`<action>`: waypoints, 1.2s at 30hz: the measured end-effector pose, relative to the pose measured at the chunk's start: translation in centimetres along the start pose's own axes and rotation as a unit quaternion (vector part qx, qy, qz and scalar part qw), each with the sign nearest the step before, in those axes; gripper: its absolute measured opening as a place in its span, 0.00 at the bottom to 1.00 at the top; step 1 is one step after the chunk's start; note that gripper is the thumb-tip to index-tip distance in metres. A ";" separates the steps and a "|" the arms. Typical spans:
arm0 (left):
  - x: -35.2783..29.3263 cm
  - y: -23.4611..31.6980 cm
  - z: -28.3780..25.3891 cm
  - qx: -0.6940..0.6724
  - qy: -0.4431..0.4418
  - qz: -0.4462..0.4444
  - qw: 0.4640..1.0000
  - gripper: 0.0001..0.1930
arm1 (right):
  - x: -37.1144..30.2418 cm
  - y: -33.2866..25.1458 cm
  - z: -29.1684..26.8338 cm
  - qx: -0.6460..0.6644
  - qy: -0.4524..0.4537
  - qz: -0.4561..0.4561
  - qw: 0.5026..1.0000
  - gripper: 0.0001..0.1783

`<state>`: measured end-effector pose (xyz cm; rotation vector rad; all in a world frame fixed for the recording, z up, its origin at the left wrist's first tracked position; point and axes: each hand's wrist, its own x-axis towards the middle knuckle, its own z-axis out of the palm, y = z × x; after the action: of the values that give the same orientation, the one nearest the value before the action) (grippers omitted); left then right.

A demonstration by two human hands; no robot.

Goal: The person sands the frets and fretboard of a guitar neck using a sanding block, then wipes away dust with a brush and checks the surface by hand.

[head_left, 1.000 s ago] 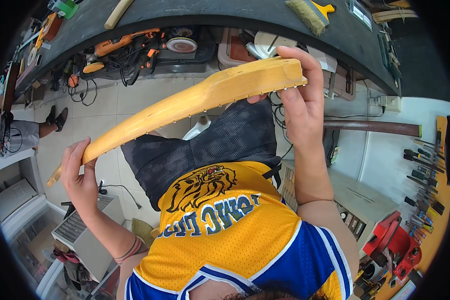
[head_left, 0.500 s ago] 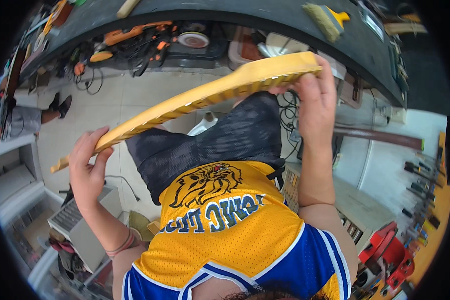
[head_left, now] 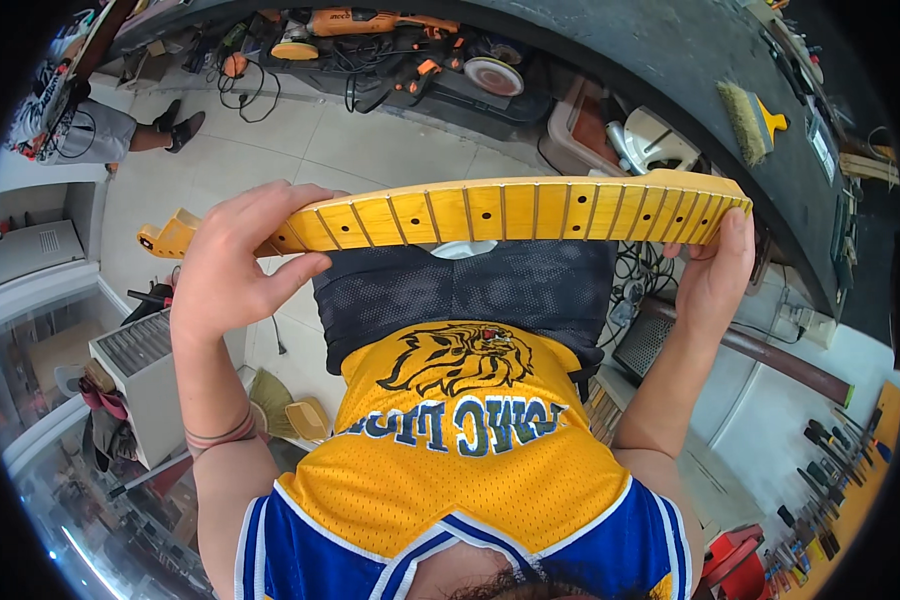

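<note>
Lowered and levelled since a moment ago, the guitar neck (head_left: 500, 210) now lies almost flat across the person's front, where before it slanted up toward the right side. Its fretted yellow face is turned up to the eyes, and this suggests to me a check of the frets or of the straightness along the wood.

Biggest thing in the room is the dark counter (head_left: 670, 60) that curves across the far side. Under it there is a shelf with power tools, an orange one (head_left: 355, 20) among them, and many black cables. The tiled floor (head_left: 370, 150) lies between the counter and the person. Another person's legs in grey shorts (head_left: 100, 130) stand at the far left.

Next in size, the neck is held in the air at waist height, above the dark shorts. The left hand (head_left: 232, 268) is closed around it near the headstock end, thumb under and fingers over. The right hand (head_left: 715, 275) supports the heel end from below, fingertips pressed on the edge.

Smaller things: a hand brush with a yellow handle (head_left: 750, 120) lies on the counter, and a row of hand tools (head_left: 835, 470) hangs at the right.
</note>
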<state>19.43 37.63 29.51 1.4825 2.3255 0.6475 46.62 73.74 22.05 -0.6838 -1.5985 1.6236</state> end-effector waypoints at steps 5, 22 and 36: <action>0.2 0.2 0.5 0.013 0.008 -0.022 1.000 0.28 | 0.0 0.1 -0.5 0.001 -0.018 0.002 1.000 0.21; 1.0 -1.1 0.6 0.199 0.204 0.137 0.949 0.26 | 0.4 1.0 -0.3 0.051 -0.052 -0.063 0.995 0.28; 0.7 -0.8 0.5 0.186 0.203 0.158 0.948 0.30 | 0.7 1.3 -1.4 0.062 -0.045 -0.071 0.995 0.28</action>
<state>18.74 38.12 28.66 2.0956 2.6492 0.6698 47.11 75.20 20.71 -0.4282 -1.5572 1.6522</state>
